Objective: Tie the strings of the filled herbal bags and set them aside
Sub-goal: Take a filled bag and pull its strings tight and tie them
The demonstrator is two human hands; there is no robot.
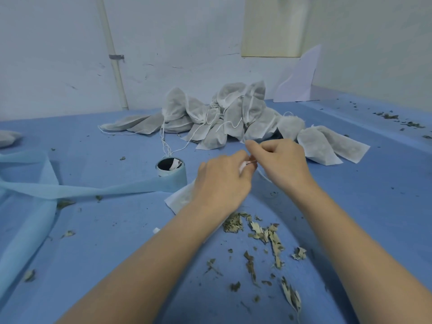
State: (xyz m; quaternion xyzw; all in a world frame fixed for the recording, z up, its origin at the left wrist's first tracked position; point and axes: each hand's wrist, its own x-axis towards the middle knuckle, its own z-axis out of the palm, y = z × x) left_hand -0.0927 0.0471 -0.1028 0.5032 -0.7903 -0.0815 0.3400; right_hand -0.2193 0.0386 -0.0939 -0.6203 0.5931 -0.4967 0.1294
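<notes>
Herbal bag (181,198) neck pinched, left hand (222,183), right hand (284,163) curled.

Two hands, the left hand (222,181) and right hand (284,161); one white bag (181,198) beneath them; one heap of filled bags (233,113), too overlapped for an exact count; one roll of blue fabric (171,175); one wall pipe (114,59); dried leaves (264,239), scattered, beyond counting

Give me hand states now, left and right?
Left hand: fingers curled, gripping the neck of the white bag under it.
Right hand: fingers pinching the bag's string.
</notes>
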